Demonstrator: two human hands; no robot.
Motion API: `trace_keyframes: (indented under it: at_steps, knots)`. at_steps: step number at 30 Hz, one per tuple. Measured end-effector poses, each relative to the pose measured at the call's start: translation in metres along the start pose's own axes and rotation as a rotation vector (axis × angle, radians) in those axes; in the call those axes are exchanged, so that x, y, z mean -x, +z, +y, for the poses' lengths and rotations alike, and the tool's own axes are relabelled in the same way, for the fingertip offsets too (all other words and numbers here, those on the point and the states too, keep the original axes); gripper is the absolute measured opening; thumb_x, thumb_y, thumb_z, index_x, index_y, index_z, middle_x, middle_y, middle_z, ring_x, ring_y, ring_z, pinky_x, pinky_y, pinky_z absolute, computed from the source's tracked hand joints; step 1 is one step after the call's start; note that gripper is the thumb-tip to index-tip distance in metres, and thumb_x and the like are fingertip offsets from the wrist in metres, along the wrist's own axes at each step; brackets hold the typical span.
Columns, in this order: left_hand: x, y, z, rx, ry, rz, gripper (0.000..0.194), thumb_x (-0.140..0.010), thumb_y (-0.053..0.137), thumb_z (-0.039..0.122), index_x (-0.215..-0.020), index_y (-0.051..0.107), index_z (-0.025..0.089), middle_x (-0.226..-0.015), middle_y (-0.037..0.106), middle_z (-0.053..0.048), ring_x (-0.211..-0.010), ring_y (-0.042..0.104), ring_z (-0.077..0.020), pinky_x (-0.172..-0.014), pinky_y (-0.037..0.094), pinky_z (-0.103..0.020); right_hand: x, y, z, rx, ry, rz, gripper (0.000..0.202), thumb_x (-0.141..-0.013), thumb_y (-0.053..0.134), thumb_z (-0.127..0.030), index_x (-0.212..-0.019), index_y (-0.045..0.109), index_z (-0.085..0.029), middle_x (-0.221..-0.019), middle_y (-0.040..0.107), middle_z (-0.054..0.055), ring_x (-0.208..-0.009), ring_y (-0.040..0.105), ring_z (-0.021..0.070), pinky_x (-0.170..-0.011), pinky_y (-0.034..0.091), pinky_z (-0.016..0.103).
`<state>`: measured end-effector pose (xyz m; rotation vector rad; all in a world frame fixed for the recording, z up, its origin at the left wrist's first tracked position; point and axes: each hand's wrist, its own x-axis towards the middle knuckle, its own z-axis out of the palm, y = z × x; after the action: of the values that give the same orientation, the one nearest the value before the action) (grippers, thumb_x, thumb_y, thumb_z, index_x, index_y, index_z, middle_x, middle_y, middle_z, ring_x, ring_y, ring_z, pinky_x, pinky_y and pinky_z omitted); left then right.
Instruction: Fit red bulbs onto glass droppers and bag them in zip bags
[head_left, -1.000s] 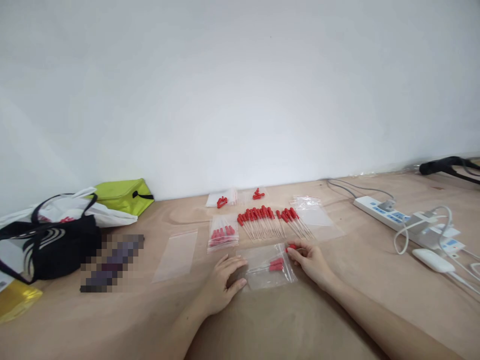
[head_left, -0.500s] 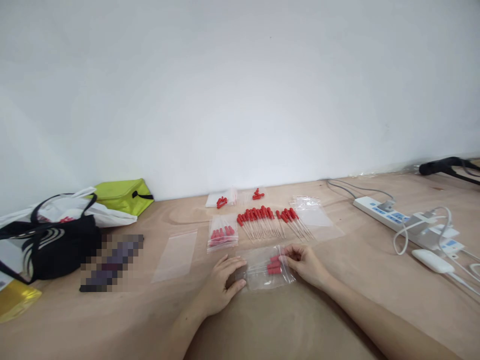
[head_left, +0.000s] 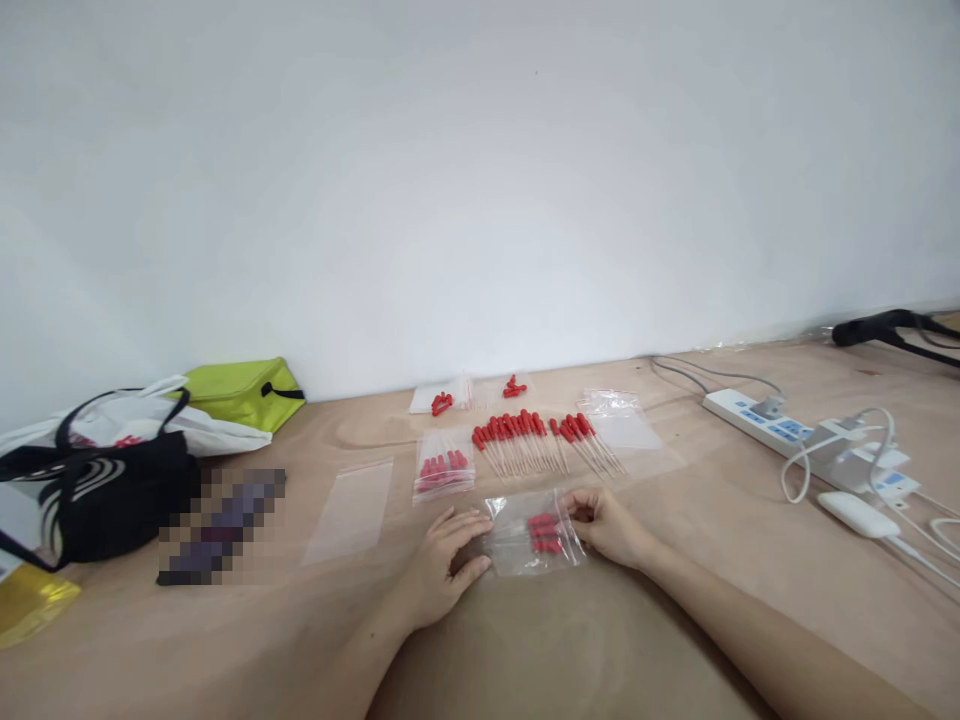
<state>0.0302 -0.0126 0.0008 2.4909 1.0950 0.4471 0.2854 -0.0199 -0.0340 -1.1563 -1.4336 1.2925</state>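
Observation:
In front of me a clear zip bag (head_left: 517,560) lies flat, with several red-bulbed droppers (head_left: 544,533) inside, bulbs towards the right. At its right, zip edge, my right hand (head_left: 600,522) is closed, thumb and forefinger pinching the upper corner. My left hand (head_left: 454,555) rests at the opposite edge, thumb and fingers apart, fingertips touching the plastic. Behind the bag, loose red-bulbed droppers (head_left: 517,428) lie side by side in a row, thin stems pointing towards me. Left of them is a filled zip bag (head_left: 444,470) with more droppers.
A flat zip bag (head_left: 351,510) lies to the left, other zip bags (head_left: 622,425) at the right rear. Loose red bulbs (head_left: 442,403) sit on plastic near the wall. A power strip (head_left: 757,420) with cables occupies the right; a black bag (head_left: 120,495) and lime-green bag (head_left: 232,390) the left.
My right fingers have drawn back slightly from over the red bulbs to the bag's right edge. The left hand stays nearly where it was. The view has shifted slightly.

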Motion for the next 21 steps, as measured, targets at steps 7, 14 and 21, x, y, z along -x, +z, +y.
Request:
trace_keyframes:
  at_steps: [7,14,21]
  knots:
    - [0.0,-0.002,0.001,0.01,0.026,0.01,0.031,-0.082,0.05,0.028,-0.112,0.055,0.025,-0.119,0.056,-0.004,-0.113,0.047,-0.0209,-0.103,0.026,-0.047,-0.001,-0.004,-0.003,0.042,0.036,0.041,0.024,-0.059,0.067,-0.037,-0.063,0.055,-0.016,-0.051,0.053,-0.006,-0.041,0.044,0.006,-0.04,0.034,0.018]
    - [0.0,0.0,-0.003,0.018,0.035,-0.005,0.033,-0.084,0.047,0.031,-0.115,0.053,0.026,-0.122,0.054,-0.003,-0.118,0.042,-0.021,-0.103,0.026,-0.046,-0.004,-0.016,-0.001,0.117,0.037,0.221,0.022,-0.063,0.059,-0.038,-0.063,0.054,-0.017,-0.051,0.051,-0.005,-0.036,0.041,0.0064,-0.033,0.029,0.018]
    - [0.0,0.003,-0.005,0.027,0.027,0.015,0.032,-0.084,0.047,0.03,-0.114,0.055,0.024,-0.121,0.055,-0.004,-0.118,0.042,-0.0221,-0.102,0.027,-0.047,-0.04,-0.032,-0.008,0.732,-0.045,0.502,0.01,-0.07,0.048,-0.02,-0.07,0.057,-0.018,-0.07,0.063,0.003,-0.063,0.057,0.0155,-0.062,0.043,0.026]
